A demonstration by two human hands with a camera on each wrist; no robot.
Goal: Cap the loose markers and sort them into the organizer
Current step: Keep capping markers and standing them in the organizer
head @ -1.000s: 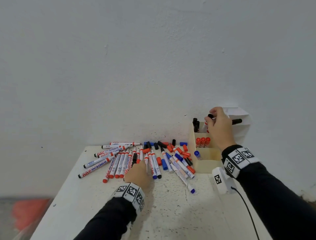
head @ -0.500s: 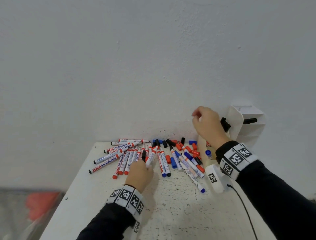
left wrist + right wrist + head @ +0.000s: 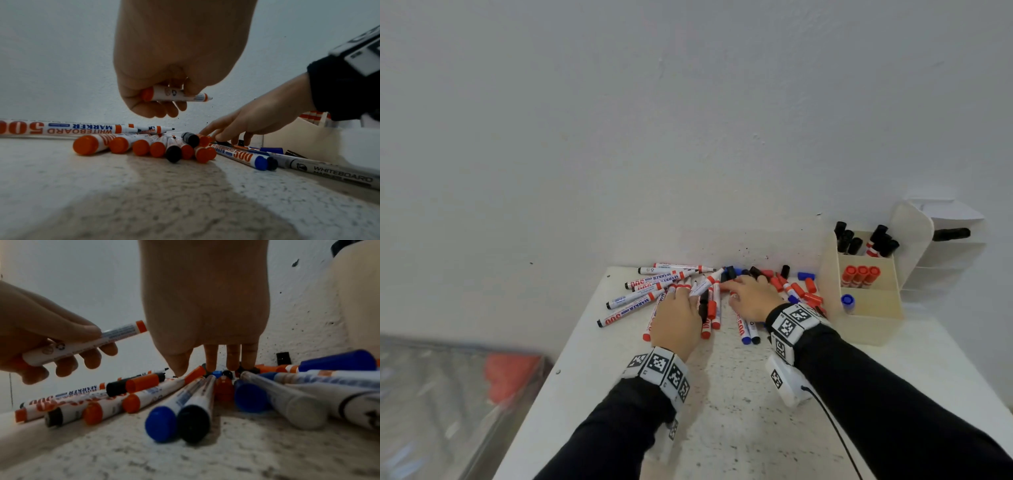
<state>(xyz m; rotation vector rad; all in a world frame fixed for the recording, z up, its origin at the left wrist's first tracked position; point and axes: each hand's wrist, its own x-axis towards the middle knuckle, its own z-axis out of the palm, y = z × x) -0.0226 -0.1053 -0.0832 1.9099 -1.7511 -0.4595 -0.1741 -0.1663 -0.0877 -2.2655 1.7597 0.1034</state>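
Loose whiteboard markers (image 3: pixel 640 294) lie fanned out on the white table (image 3: pixel 722 428), several of them uncapped. Red, blue and black caps (image 3: pixel 798 287) are scattered by the wall. My left hand (image 3: pixel 678 318) holds an uncapped red marker (image 3: pixel 705 282) just above the pile; in the left wrist view the fingers (image 3: pixel 162 110) curl round this marker (image 3: pixel 176 95). My right hand (image 3: pixel 751 296) reaches down among the caps, its straight fingertips (image 3: pixel 211 365) touching them. The cream organizer (image 3: pixel 873 329) at right holds black-capped, red-capped and one blue-capped marker in separate compartments.
The wall stands right behind the pile. A white shelf unit (image 3: pixel 955 253) with a black marker sits behind the organizer. The table's left edge (image 3: pixel 571 342) drops to a floor with something red (image 3: pixel 510 377). A cable (image 3: pixel 835 431) trails from my right wrist.
My right hand left the organizer and came down and to the left onto the caps. My left hand lifted a red marker out of the pile.
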